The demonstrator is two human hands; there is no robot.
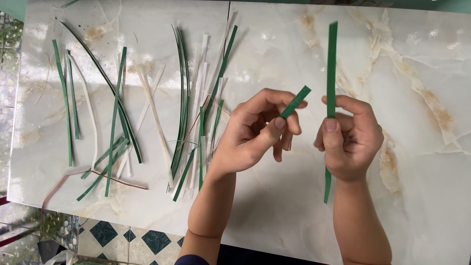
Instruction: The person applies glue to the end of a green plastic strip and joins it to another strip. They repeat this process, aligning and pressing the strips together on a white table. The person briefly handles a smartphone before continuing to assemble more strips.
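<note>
I hold two green strips above the marble table (392,206), near the middle of the frame. My left hand (255,132) pinches a short strip (296,102) between thumb and fingers, and only its end shows, pointing to the upper right. My right hand (349,140) is closed around a long strip (331,68), which stands almost upright and also comes out below my wrist. The two hands are near each other but they do not touch.

I think the short strip can slip, because only the fingertips keep it. The long strip is thin and stiff, so its free top end can swing or bend if I tilt my hand. If one falls into the pile (191,108) of green and white strips in the left half, I may confuse it with the others.
</note>
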